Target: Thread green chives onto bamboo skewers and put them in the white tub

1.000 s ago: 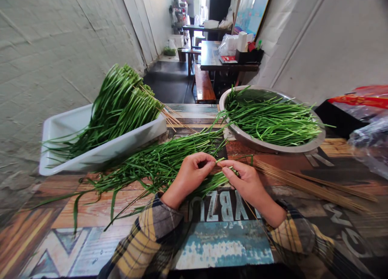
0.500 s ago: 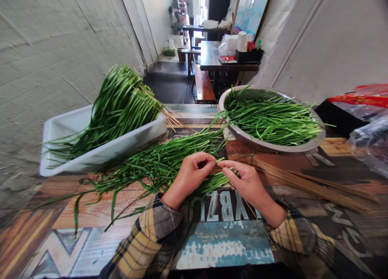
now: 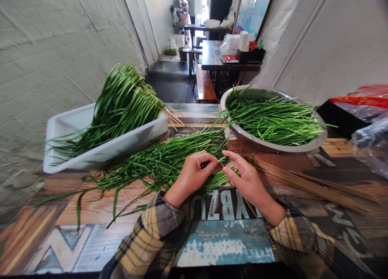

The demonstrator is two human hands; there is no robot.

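My left hand (image 3: 190,176) pinches the ends of green chive stalks (image 3: 157,163) that lie in a loose bundle across the table. My right hand (image 3: 247,178) is closed beside it on a thin bamboo skewer (image 3: 248,208) that runs back toward my right sleeve, its tip at the chive ends between my fingers. Both hands nearly touch at the fingertips. More bare skewers (image 3: 309,184) lie in a heap just right of my right hand.
A white plastic tub (image 3: 72,123) at the left holds skewered chives. A metal bowl (image 3: 279,146) of loose chives stands at the back right. Plastic bags (image 3: 368,141) sit at the far right. A wall runs along the left; benches, tables and a person are far behind.
My right hand's index finger has lifted and straightened a little over the chive ends. Both hands stay in the same place; the view has shifted slightly.
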